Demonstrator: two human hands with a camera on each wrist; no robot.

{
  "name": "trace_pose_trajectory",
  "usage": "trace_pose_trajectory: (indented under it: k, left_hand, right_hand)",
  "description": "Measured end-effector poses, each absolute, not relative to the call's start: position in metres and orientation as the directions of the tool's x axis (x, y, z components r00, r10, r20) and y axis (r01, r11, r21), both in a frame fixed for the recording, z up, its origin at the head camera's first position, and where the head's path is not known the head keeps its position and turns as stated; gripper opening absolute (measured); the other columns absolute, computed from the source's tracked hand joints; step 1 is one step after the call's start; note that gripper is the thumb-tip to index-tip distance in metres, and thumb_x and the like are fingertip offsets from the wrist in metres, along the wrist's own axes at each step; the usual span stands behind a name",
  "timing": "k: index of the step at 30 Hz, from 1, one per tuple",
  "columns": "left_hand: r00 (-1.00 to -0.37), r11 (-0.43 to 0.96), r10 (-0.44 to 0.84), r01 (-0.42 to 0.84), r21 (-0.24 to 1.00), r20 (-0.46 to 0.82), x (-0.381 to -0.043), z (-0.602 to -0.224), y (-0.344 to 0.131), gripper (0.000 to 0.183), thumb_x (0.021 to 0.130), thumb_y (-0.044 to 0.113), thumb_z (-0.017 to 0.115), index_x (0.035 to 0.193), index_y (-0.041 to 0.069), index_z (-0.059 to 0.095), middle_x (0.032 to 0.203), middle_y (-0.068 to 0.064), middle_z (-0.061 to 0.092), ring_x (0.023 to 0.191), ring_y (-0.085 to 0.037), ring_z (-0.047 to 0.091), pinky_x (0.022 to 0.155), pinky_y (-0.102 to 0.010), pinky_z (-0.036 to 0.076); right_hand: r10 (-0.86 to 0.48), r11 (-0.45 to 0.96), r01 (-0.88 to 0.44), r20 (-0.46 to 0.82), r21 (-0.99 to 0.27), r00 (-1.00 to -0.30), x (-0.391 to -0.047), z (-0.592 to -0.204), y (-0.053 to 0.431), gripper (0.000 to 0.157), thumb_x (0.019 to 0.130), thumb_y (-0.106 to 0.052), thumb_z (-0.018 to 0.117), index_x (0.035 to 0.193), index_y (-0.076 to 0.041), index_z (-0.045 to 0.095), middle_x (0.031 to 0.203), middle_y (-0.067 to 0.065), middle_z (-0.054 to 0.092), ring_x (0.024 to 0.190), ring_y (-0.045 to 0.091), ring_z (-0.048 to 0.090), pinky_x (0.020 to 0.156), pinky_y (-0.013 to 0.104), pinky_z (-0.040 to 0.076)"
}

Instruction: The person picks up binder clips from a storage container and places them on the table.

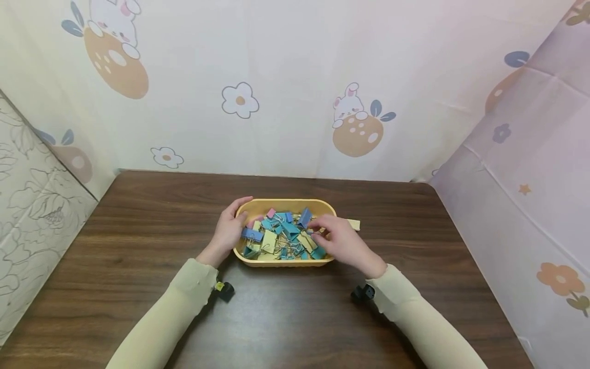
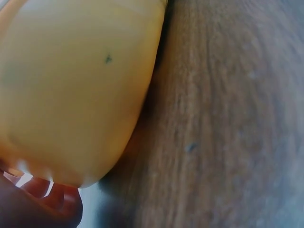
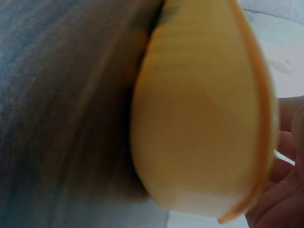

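A yellow oval basket [image 1: 286, 263] stands on the table, filled with binder clips [image 1: 269, 241] in yellow, teal, blue and pink. My left hand [image 1: 227, 229] grips its left end, thumb over the rim and fingers along the outer wall. The left wrist view has that basket wall [image 2: 80, 85] close up, with fingertips [image 2: 57, 199] below it. Over the right end, my right hand [image 1: 343, 241] reaches among the clips with bent fingers, a gap showing between thumb and forefinger. In the right wrist view the basket [image 3: 199, 118] hides its fingertips.
A yellow binder clip [image 1: 354, 224] lies on the table just right of the basket, partly behind the right hand. The dark wooden table [image 1: 286, 318] extends on all sides. Patterned cloth [image 1: 295, 128] hangs along its back edge and both sides.
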State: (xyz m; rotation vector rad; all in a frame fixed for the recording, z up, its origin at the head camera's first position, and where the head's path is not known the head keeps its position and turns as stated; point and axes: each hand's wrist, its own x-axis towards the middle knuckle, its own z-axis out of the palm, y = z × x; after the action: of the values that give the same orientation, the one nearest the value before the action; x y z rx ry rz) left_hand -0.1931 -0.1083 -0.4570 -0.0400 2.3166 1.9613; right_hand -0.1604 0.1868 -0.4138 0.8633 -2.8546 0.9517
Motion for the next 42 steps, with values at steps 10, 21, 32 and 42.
trace_pose_trajectory:
  k: [10,21,32,42]
  left_hand:
    - [-0.994,0.164,0.061,-0.085,0.983,-0.096,-0.194,-0.456,-0.109,0.042,0.105,0.006,0.042,0.145,0.017,0.050,0.141,-0.007,0.051,0.107,-0.030,0.055,0.089,-0.040,0.044]
    - [-0.993,0.178,0.074,-0.081,0.981,-0.095,-0.195,-0.453,-0.110,0.042,0.105,0.006,0.041,0.145,0.016,0.049,0.142,-0.008,0.050,0.111,-0.029,0.054,0.090,-0.040,0.046]
    - [-0.994,0.176,0.081,-0.059,0.983,-0.075,-0.197,-0.458,-0.112,0.041,0.105,0.007,0.042,0.144,0.017,0.051,0.133,-0.009,0.055,0.072,-0.022,0.056,0.063,-0.027,0.047]
    - [-0.995,0.189,0.077,-0.049,0.981,-0.064,-0.198,-0.459,-0.112,0.041,0.105,0.008,0.042,0.145,0.017,0.051,0.133,-0.010,0.055,0.085,-0.030,0.059,0.067,-0.031,0.047]
  right_hand:
    - [-0.547,0.778,-0.538,0.071,-0.325,-0.834,-0.159,-0.417,0.173,0.041,0.089,-0.018,0.074,0.129,-0.011,0.067,0.129,0.006,0.063,0.119,0.024,0.059,0.097,0.044,0.049]
    - [-0.468,0.790,-0.446,0.058,-0.421,-0.882,-0.162,-0.416,0.171,0.020,0.087,-0.013,0.076,0.106,-0.014,0.071,0.100,-0.002,0.068,0.089,0.014,0.061,0.081,0.039,0.053]
    - [-0.473,0.650,-0.417,0.092,-0.635,-0.876,-0.169,-0.411,0.185,0.011,0.089,-0.007,0.075,0.098,-0.013,0.070,0.089,-0.007,0.067,0.083,0.010,0.063,0.073,0.032,0.054]
    - [-0.289,0.497,-0.267,0.133,-0.826,-0.948,-0.176,-0.407,0.203,0.009,0.089,-0.010,0.075,0.097,-0.009,0.072,0.092,0.002,0.071,0.081,0.026,0.067,0.068,0.037,0.057]
